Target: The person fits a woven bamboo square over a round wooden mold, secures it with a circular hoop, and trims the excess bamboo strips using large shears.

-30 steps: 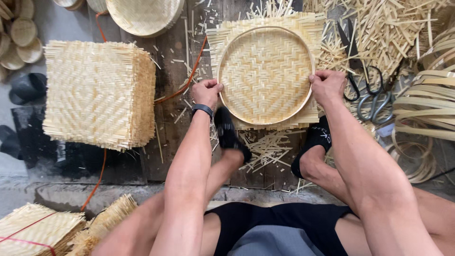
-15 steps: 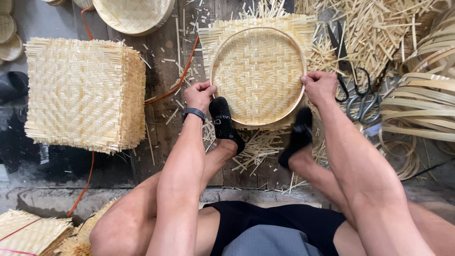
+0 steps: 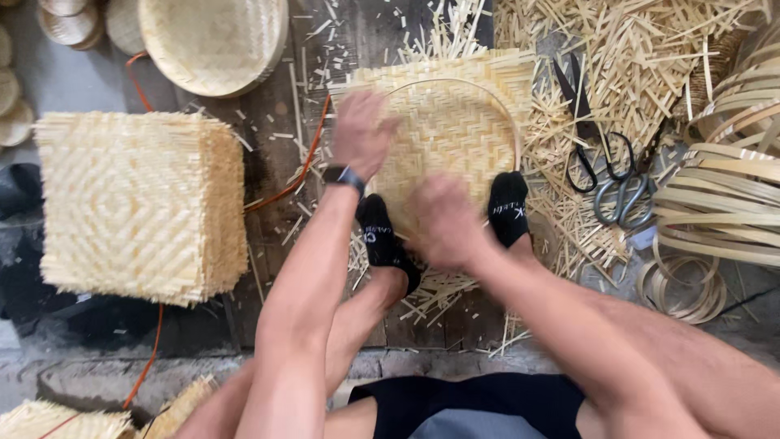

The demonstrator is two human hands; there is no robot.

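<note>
On the dark wooden floor boards, right in front of us, sits the woven bamboo mat with a thin round hoop laid on top of it, and we've got both feet in black socks planted on its near edge. Our left hand, smartwatch on the wrist, is spread flat with fingers apart on the left part of the weave, pressing on it rather than gripping anything. Our right hand is over the near edge of the mat between our feet, but it's so blurred we honestly can't tell if it's closed on anything. Off to the left of the mat there's a thick stack of square woven mats, and toward the far left a finished round tray. To the right, two pairs of scissors lie among loose bamboo strips, with coiled bamboo hoops just past them.
</note>
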